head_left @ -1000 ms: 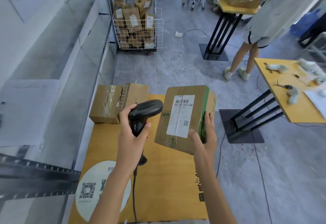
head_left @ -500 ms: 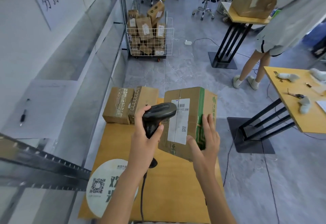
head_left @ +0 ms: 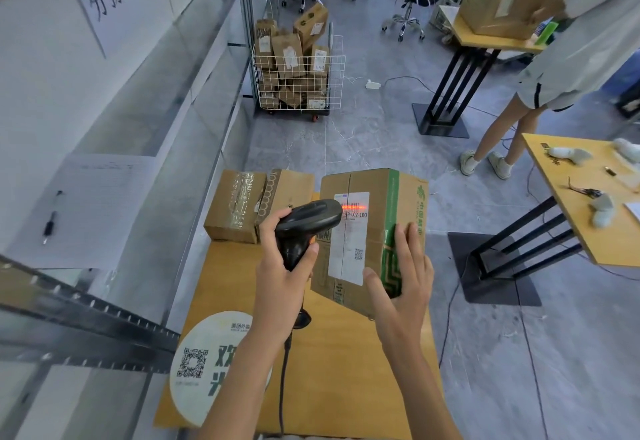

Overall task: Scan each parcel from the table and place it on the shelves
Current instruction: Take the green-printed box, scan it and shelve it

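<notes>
- scanning now: left hand point(head_left: 282, 287) grips scanner point(head_left: 304, 223), right hand point(head_left: 403, 287) grasps parcel point(head_left: 372, 232).
- better to hold the red beam level across the barcode label point(head_left: 349, 232).

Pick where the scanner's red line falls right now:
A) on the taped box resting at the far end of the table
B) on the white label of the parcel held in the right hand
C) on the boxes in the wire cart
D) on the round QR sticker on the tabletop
B: the red line glows across the barcode at the top of the white label on the parcel gripped by the right hand, with the scanner in the left hand aimed at it.
</notes>
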{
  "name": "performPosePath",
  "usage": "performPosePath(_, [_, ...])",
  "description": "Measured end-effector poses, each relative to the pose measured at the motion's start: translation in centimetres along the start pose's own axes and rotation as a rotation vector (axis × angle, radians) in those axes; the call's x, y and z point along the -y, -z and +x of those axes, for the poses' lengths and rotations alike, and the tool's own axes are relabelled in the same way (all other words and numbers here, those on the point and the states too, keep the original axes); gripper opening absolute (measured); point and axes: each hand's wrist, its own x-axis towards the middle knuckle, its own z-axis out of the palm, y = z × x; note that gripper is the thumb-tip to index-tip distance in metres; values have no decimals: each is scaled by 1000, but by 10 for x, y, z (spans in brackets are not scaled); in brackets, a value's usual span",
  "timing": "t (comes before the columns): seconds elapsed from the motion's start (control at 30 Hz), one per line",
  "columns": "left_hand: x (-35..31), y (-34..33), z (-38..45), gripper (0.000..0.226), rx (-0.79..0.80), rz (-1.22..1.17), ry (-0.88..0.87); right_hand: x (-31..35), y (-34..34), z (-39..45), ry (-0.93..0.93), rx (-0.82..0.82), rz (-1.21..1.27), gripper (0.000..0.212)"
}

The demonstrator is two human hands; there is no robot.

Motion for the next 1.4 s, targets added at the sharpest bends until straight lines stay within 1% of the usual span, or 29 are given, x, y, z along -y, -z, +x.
performPosePath(0.4, [11, 3, 7, 70, -22, -38, -23, 1, -4, 6, 12, 13, -9, 76])
performPosePath(0.77, [11, 4, 9, 69, -5, -6, -48, -3, -5, 7, -16, 17, -10, 74])
performPosePath(0.93, [2, 18, 13, 68, 23, 40, -84, -7, -5, 21, -25, 11, -14, 74])
performPosePath(1.23, [-11, 33, 33, 62, -2, 46, -119, 1, -2, 59, 64, -23, -54, 74])
performPosePath(1.4, [-12, 34, 30, 62, -15, 27, -136, 7, -2, 66, 55, -48, -30, 74])
